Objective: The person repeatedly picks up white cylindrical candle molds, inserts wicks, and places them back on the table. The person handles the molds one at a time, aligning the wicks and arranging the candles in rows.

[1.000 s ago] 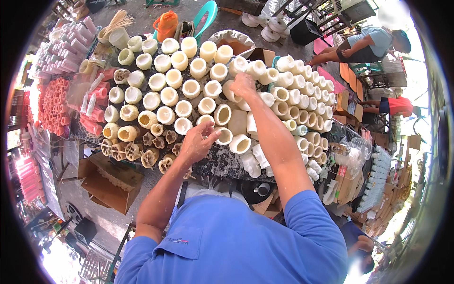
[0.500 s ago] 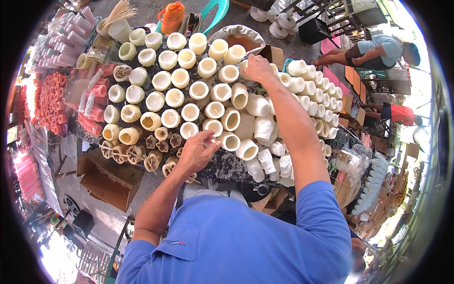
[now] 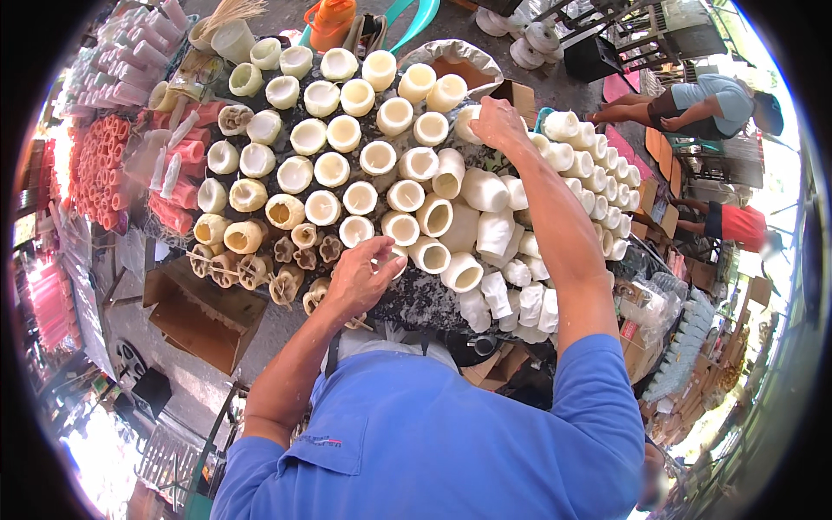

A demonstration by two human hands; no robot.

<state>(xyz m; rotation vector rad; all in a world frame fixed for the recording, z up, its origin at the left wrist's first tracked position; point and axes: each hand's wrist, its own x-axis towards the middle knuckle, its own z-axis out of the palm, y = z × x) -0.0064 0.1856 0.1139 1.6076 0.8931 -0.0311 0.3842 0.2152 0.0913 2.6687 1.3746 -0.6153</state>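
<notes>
Rows of hollow, cream-coloured wax candles (image 3: 332, 170) cover the dark table, most with the round opening facing up or toward me. At the far right of these rows my right hand (image 3: 503, 126) is closed, its fingers on the rim of one cream candle (image 3: 466, 125); the fingertips are partly hidden. At the near edge, my left hand (image 3: 357, 279) hovers with fingers apart and bent, beside a cream candle (image 3: 400, 229). A candle partly hidden behind its fingers may be touched; I cannot tell. Tilted white candles (image 3: 485, 191) lie between my arms.
Brown flower-shaped pieces (image 3: 253, 271) line the near left edge, above an open cardboard box (image 3: 208, 316). Pink cylinders (image 3: 97, 178) are heaped at left. An orange jug (image 3: 331, 24) and a sack (image 3: 455, 65) stand beyond the table. Another person (image 3: 715, 104) is at right.
The whole view has shifted slightly, so the table and candles sit a little further right. Both hands keep nearly the same places among the candles.
</notes>
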